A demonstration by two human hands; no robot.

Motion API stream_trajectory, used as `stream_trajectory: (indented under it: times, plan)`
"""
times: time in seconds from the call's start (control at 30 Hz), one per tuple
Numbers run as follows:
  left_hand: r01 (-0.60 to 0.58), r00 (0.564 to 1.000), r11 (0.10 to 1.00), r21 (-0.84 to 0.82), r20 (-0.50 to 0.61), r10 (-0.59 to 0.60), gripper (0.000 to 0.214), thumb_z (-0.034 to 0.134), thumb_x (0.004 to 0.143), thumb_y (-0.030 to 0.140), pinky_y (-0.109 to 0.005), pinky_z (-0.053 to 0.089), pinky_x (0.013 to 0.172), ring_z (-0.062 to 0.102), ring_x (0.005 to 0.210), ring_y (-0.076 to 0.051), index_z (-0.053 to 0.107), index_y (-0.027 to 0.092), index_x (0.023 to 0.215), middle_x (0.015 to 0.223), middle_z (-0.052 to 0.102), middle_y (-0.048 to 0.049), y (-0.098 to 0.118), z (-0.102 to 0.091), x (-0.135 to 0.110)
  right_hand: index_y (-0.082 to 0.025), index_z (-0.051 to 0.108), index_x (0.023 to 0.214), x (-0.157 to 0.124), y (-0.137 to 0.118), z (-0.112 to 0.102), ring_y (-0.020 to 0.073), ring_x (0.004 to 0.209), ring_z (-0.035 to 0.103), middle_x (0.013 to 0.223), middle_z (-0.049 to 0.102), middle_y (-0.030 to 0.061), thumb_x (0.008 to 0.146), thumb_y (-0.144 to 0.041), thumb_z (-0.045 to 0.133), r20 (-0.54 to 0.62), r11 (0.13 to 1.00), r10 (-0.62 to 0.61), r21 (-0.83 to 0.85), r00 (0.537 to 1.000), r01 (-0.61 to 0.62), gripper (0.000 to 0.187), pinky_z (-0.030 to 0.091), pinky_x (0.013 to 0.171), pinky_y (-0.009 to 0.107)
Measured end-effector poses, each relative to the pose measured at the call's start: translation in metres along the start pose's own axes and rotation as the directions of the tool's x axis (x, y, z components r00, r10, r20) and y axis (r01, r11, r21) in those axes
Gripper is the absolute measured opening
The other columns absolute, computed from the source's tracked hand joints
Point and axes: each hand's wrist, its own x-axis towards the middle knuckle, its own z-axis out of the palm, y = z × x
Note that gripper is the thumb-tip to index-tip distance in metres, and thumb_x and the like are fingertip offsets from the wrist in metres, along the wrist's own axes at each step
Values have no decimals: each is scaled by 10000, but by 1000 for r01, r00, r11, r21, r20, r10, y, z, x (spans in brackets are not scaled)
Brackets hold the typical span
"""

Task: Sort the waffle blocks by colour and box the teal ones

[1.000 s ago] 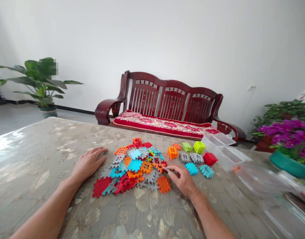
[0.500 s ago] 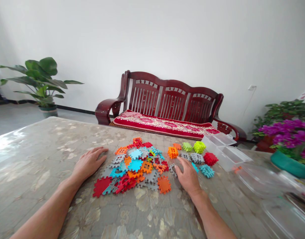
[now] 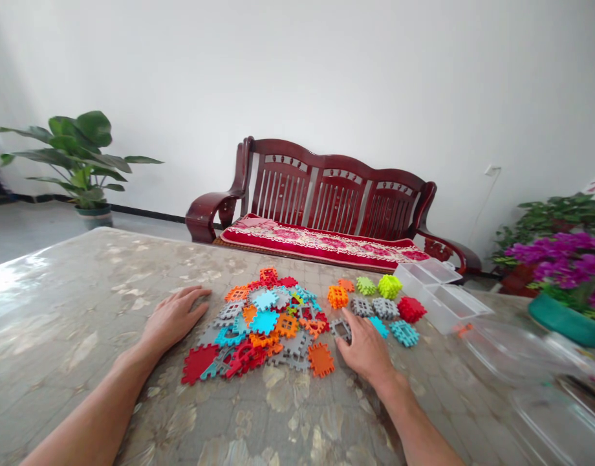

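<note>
A pile of toothed plastic building tiles [image 3: 264, 321] in red, orange, blue and grey lies mid-table. To its left, my left hand [image 3: 178, 314] rests flat on the table, fingers stretched out, holding nothing. At the pile's right side, my right hand [image 3: 365, 346] has its thumb and index finger at opposite edges of a grey open-framed tile [image 3: 341, 329]. The other fingers partly hide what is behind them. Just beyond this hand are an orange cube [image 3: 337, 297], a grey open tile [image 3: 361, 307] and a blue tile [image 3: 379, 327].
Further right sit a grey block [image 3: 385, 309], a red block [image 3: 412, 310], a yellow-green block [image 3: 389, 286] and a blue block [image 3: 405, 333]. A clear divided box [image 3: 445, 310] stands behind them. Right of it are clear lids [image 3: 515, 353] and a flower pot [image 3: 564, 320].
My right hand has shifted slightly left and toward me, its thumb and index finger now around the grey open-framed tile, which sits a little further right. My left hand has stayed still.
</note>
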Motion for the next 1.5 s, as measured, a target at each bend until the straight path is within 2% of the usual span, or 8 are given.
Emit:
stream_trajectory:
  times: [0.17, 0.43, 0.73, 0.87, 0.97, 1.07, 1.17, 1.5]
  plan:
    - [8, 1000, 1000, 5, 17, -8, 574, 346, 880, 496, -462, 422, 1113, 568, 1289, -301, 657, 236, 1287, 1416, 602, -96, 2, -2, -1, -164, 547, 1389, 0, -1, 2, 260, 1193, 605, 1322, 644, 132, 847, -293, 614, -48, 995, 51, 83, 998, -47, 561, 444, 1034, 356]
    - [5, 1000, 1000, -9, 0, -5, 554, 379, 867, 491, -457, 432, 1106, 583, 1269, -306, 674, 244, 1265, 1400, 619, -87, 1, -1, 0, -220, 604, 1340, 3, 9, 6, 275, 1163, 615, 1308, 669, 87, 764, -203, 652, -62, 981, -58, 184, 996, 69, 578, 466, 1028, 420]
    - [-11, 1000, 1000, -4, -11, 11, 549, 389, 864, 498, -425, 439, 1101, 587, 1265, -291, 674, 249, 1264, 1391, 625, -79, -3, 1, 1, -201, 602, 1321, 3, 5, 10, 255, 1047, 663, 1153, 728, 91, 732, -175, 644, -126, 981, -1, 192, 992, 26, 591, 511, 931, 362]
    - [-20, 1000, 1000, -3, -7, 20, 550, 380, 873, 490, -434, 425, 1114, 580, 1275, -290, 667, 240, 1271, 1398, 617, -91, -5, 2, 1, -227, 565, 1343, 5, 7, 5, 239, 989, 661, 1120, 731, 61, 735, -215, 641, -191, 975, 25, 221, 981, 18, 613, 513, 898, 357]
    - [-20, 1000, 1000, 1, 6, 20, 563, 367, 880, 495, -447, 420, 1116, 575, 1282, -294, 656, 235, 1287, 1415, 602, -102, -5, 2, 1, -207, 542, 1355, 10, 16, -2, 248, 986, 650, 1144, 721, 70, 757, -274, 632, -291, 976, 51, 217, 955, 14, 608, 501, 907, 383]
    - [-15, 1000, 1000, -6, 7, 15, 570, 365, 878, 500, -455, 427, 1110, 577, 1279, -301, 658, 233, 1286, 1411, 605, -103, -4, 2, 1, -183, 529, 1360, 19, 30, -8, 262, 960, 646, 1152, 719, 86, 764, -325, 635, -379, 979, 133, 195, 916, -62, 621, 493, 893, 399]
    - [-11, 1000, 1000, -15, -6, 11, 556, 383, 868, 500, -443, 435, 1104, 585, 1268, -295, 672, 242, 1267, 1394, 622, -93, -3, 1, 1, -186, 524, 1363, 28, 44, -11, 272, 939, 647, 1136, 728, 78, 766, -367, 649, -399, 971, 226, 167, 888, -172, 636, 486, 876, 406]
    - [-12, 1000, 1000, 5, 1, 12, 556, 371, 878, 505, -447, 430, 1109, 582, 1273, -293, 669, 246, 1270, 1408, 610, -97, -5, 4, 1, -218, 535, 1370, 40, 58, -4, 278, 965, 663, 1109, 747, 61, 769, -346, 682, -374, 959, 285, 106, 883, -264, 632, 464, 840, 374]
